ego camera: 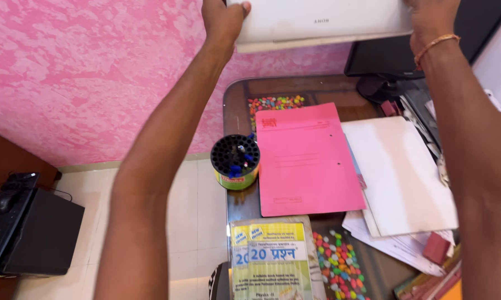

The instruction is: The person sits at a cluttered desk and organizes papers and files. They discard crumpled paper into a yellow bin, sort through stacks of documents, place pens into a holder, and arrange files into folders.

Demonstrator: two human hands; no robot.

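I have both hands up at the far edge of the desk (pixel 239 100), gripping a white laptop (pixel 323 22) by its two short ends and holding it lifted clear above the desktop. My left hand (pixel 224 19) is wrapped round the laptop's left end, thumb over the top corner; my right hand (pixel 431 19), with an orange thread bracelet (pixel 435 44) at the wrist, is clamped on the right end, though its fingers run out of view. I judge this to be the carrying step, the laptop in the air with no resting place under it. Any next move calls for a level two-handed grip, since below lie a pink folder (pixel 309 161), a white folder (pixel 400 178), a black pen holder (pixel 235 161) near the left edge and a yellow book (pixel 275 258) at the near edge.
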